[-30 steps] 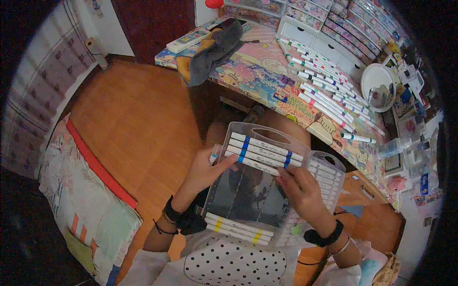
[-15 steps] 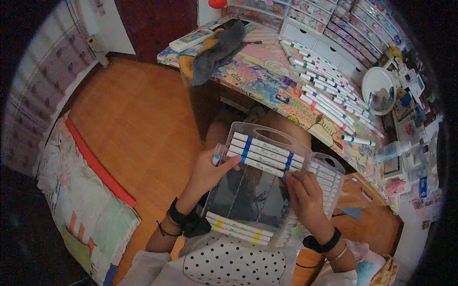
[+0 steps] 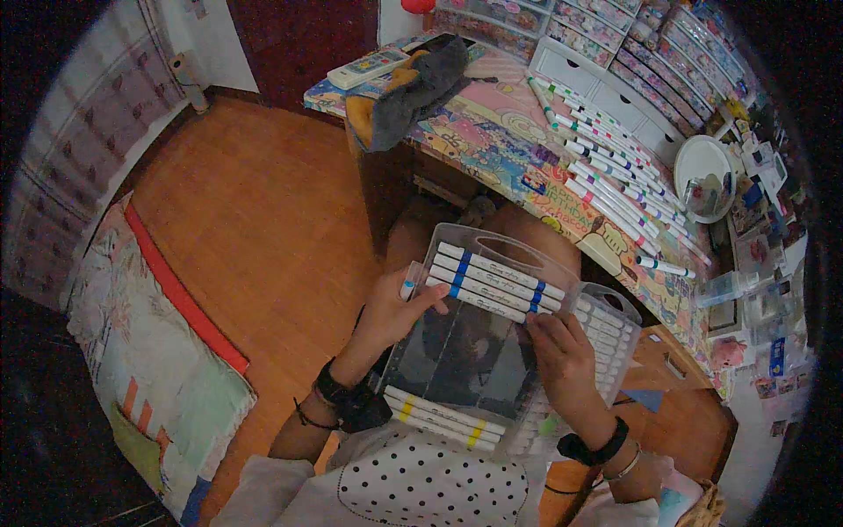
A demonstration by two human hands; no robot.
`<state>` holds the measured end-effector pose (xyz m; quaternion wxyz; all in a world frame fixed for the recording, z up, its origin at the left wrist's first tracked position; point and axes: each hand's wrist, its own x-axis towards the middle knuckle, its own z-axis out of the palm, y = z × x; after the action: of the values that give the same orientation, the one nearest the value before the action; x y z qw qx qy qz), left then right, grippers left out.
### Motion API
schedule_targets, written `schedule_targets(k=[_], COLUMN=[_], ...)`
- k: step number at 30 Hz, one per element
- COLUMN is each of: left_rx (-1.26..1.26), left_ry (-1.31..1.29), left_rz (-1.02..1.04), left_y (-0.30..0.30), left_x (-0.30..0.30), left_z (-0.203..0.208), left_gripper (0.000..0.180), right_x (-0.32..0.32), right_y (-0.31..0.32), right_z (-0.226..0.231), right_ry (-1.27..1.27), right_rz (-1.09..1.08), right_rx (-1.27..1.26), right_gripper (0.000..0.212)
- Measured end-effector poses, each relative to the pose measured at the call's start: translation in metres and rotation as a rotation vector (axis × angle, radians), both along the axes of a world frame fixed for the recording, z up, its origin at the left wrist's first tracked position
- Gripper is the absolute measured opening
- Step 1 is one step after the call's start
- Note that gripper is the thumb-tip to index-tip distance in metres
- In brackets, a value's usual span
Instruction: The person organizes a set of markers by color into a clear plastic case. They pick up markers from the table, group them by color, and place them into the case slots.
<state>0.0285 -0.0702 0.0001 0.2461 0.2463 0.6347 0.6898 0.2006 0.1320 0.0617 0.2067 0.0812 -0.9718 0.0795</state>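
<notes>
A clear plastic marker case (image 3: 509,239) lies open across my lap. Its upper end holds several white markers (image 3: 496,283) with blue bands, side by side. My left hand (image 3: 391,307) is closed round the case's left edge, thumb over the lowest blue-banded marker; its other fingers are mostly hidden. Beside that hand shows a white end piece with a light-blue spot (image 3: 408,286). My right hand (image 3: 562,347) pinches the right end of that lowest marker (image 3: 483,305). Yellow-banded markers (image 3: 443,420) fill the case's near end, with a dark see-through gap between.
Many loose white markers (image 3: 615,180) lie on the patterned desk (image 3: 492,132) ahead. A grey and yellow cloth (image 3: 417,92) and a white remote-like device (image 3: 369,68) rest at its left. The other case half (image 3: 606,329), full of white markers, sits at right. Bedding (image 3: 176,369) lies left.
The lowest blue-banded marker now sits closer against those above it, moved by my hands. The whole view has shifted slightly.
</notes>
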Motion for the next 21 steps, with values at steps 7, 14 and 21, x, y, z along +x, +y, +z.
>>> schedule_targets(k=[7,14,21], left_rx=[-0.361,0.695,0.401], left_ry=[0.329,-0.015,0.005], left_rz=[0.029,0.114,0.028], left_y=[-0.019,-0.042,-0.022], left_x=[-0.011,0.028,0.05], left_z=[0.032,0.11,0.099], left_gripper=[0.021,0.031,0.029], right_x=[0.0,0.006,0.011], right_y=[-0.012,-0.073,-0.062], right_z=[0.031,0.06,0.056], right_ry=[-0.069,-0.236,-0.33], right_rz=[-0.054,0.074,0.005], right_rx=[-0.007,-0.934,-0.939], right_gripper=[0.045,0.037,0.026])
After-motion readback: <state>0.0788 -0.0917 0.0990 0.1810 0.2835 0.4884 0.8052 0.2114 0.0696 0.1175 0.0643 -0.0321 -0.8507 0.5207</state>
